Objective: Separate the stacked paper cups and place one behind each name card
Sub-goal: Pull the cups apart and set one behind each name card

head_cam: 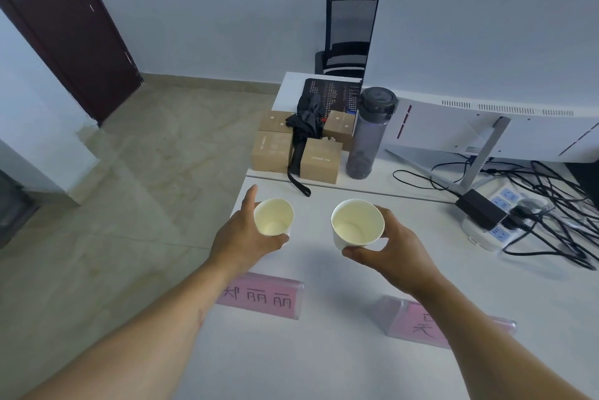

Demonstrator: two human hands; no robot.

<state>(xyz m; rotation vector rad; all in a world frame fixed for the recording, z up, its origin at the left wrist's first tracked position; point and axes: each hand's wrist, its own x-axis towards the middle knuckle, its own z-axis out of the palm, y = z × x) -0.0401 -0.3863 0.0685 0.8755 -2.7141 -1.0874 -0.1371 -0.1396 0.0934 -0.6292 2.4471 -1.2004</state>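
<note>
Two white paper cups are apart, one in each hand, above the white table [324, 351]. My left hand [241, 234] grips the left paper cup [274, 217], which tilts toward me beyond the left pink name card [261, 297]. My right hand [393, 252] holds the right paper cup [356, 224] by its side, beyond the right pink name card [418, 323]. My right forearm covers part of that card. Whether either cup touches the table I cannot tell.
At the back stand several brown cardboard boxes [319, 161], a folded black umbrella [304, 127] and a dark water bottle [369, 134]. A white monitor [486, 75] fills the right, with a power strip [500, 221] and tangled black cables [557, 205]. The table's left edge drops to the floor.
</note>
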